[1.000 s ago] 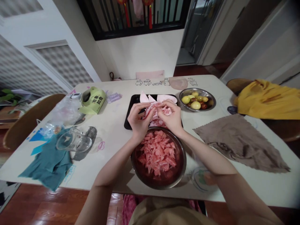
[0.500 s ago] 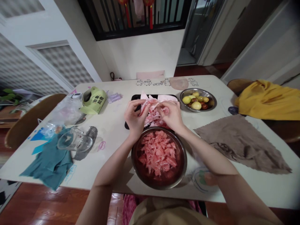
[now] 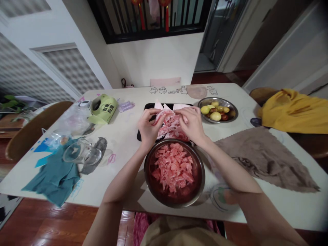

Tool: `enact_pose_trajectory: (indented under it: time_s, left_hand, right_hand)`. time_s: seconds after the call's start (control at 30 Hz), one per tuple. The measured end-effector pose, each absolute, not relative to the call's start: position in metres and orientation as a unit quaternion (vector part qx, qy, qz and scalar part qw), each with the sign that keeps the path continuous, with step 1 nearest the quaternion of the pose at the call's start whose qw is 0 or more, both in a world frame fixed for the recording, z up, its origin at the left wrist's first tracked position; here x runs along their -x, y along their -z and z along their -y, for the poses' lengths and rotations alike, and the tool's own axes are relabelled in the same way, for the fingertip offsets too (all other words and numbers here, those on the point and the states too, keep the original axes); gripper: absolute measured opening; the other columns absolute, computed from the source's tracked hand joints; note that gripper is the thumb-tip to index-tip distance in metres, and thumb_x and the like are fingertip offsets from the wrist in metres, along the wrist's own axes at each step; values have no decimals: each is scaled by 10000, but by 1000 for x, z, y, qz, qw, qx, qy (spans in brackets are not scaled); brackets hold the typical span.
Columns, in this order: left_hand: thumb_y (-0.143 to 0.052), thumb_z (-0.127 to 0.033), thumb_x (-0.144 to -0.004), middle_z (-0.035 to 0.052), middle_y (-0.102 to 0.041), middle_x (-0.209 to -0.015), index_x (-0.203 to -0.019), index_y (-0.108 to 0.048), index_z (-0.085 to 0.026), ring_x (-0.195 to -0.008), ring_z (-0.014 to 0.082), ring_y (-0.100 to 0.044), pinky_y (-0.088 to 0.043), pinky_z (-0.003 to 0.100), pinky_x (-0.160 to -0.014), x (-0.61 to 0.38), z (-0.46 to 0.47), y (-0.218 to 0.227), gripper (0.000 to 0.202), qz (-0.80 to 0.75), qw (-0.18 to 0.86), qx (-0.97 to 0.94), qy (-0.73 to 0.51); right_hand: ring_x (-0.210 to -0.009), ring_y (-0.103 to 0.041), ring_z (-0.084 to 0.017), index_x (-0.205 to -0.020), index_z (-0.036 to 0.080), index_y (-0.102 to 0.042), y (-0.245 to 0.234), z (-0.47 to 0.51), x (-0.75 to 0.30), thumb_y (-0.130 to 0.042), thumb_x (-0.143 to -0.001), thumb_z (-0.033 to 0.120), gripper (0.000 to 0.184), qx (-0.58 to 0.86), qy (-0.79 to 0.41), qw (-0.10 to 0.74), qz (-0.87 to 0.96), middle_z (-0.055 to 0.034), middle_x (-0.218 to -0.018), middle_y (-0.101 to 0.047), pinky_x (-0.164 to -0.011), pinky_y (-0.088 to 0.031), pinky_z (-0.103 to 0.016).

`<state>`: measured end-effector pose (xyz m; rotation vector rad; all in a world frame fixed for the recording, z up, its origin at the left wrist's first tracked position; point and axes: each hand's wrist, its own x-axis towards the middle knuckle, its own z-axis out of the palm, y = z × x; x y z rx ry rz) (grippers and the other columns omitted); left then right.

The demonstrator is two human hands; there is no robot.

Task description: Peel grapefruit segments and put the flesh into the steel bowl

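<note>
Fruit (image 3: 167,114), a pink piece with pale skin, sits between both hands over the near part of a black tray (image 3: 150,106). The left hand (image 3: 148,127) pinches its left side between thumb and fingers; the right hand (image 3: 194,125) bends its thumb and fingers at the other side, and whether that grip is pressed together I cannot tell. Below the hands lie crumpled skins (image 3: 171,129), and along the tray's far side stand pale pink wedges of peel (image 3: 181,106).

Just in front of the tray is a round metal bowl (image 3: 148,186) heaped with pink pulp (image 3: 174,167). Right of the tray, an oval metal bowl (image 3: 234,115) holds small yellow and red-brown fruits (image 3: 215,116); nearer on that side a brown cloth (image 3: 263,157) lies creased.

The white worktop (image 3: 120,133) carries a row of black animal drawings (image 3: 173,91) along its far edge and coloured scribbles elsewhere. Its left side holds a glass jug (image 3: 83,153), a teal cloth (image 3: 55,177), a clear plastic bag (image 3: 73,121) and a green item with black characters (image 3: 104,108).

Beyond rises a white wall (image 3: 153,65) under a black-barred window (image 3: 153,29) with red ornaments. A yellow cloth (image 3: 294,112) drapes the right-hand chair, and the floor (image 3: 64,218) is glossy reddish wood.
</note>
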<state>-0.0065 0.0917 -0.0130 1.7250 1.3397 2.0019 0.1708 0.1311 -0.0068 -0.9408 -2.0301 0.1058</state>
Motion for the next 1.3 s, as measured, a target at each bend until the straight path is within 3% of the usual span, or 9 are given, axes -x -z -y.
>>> enact_pose_trajectory:
  time_s: [0.07, 0.17, 0.33, 0.47, 0.63, 0.83, 1.03, 1.3]
  left_hand:
    - [-796, -278, -846, 58, -708, -945, -952, -718, -182, -935, 157, -684, -576, 278, -859, 6, -91, 13, 163, -446, 101, -585, -669]
    - [-797, -289, -845, 61, -704, -957, -956, -716, -179, -932, 156, -683, -581, 285, -861, 4, -89, 13, 176, -436, 126, -591, -667]
    - [-860, -315, -771, 72, -715, -1013, -984, -690, -174, -960, 169, -708, -601, 248, -777, 2, -86, 9, 307, -423, 248, -557, -670]
    - [-944, -258, -643, 74, -740, -1070, -1015, -684, -179, -1035, 192, -719, -606, 277, -847, 1, -87, 10, 460, -391, 314, -542, -674]
    - [-900, -255, -718, 75, -771, -1014, -988, -720, -169, -974, 184, -740, -596, 332, -924, -1, -83, 9, 336, -397, 313, -514, -693]
    - [-864, -254, -775, 88, -775, -1116, -1053, -676, -202, -960, 191, -754, -617, 337, -870, 1, -80, 5, 340, -342, 368, -547, -669]
    - [-933, -325, -674, 85, -787, -1113, -1066, -757, -204, -1082, 241, -739, -586, 410, -1001, 9, -84, 5, 446, -378, 332, -582, -638]
    - [-956, -350, -616, 67, -803, -975, -958, -776, -195, -884, 202, -758, -624, 345, -857, 10, -84, 5, 417, -409, 316, -595, -615]
  right_hand:
    - [-983, -664, -208, -1085, 226, -723, 0, -126, -172, -551, -977, 212, 204, 345, 8, 496, 797, -37, -1019, -770, -989, -376, -412]
    - [-997, -661, -206, -1088, 268, -729, -4, -122, -173, -646, -964, 288, 150, 305, 59, 514, 799, -9, -1032, -778, -989, -375, -423]
    - [-948, -677, -190, -1005, 293, -737, 0, -124, -173, -658, -963, 251, 99, 290, 93, 529, 792, 30, -986, -799, -961, -369, -438]
    - [-868, -679, -164, -1007, 276, -726, 1, -123, -174, -666, -957, 220, 96, 270, 143, 541, 784, 36, -956, -801, -918, -372, -420]
    - [-821, -679, -144, -1066, 281, -718, 3, -119, -171, -687, -950, 224, 133, 244, 194, 550, 775, 40, -934, -802, -872, -369, -395]
    - [-789, -675, -146, -1048, 304, -743, 1, -115, -170, -718, -922, 210, 159, 240, 127, 574, 773, 48, -864, -790, -879, -383, -399]
    - [-740, -646, -148, -929, 302, -779, -7, -117, -173, -682, -937, 219, 128, 228, 4, 563, 794, 50, -777, -773, -846, -416, -391]
    - [-863, -655, -178, -848, 272, -762, -12, -117, -175, -656, -945, 236, 148, 241, -43, 521, 818, 19, -872, -767, -897, -422, -408]
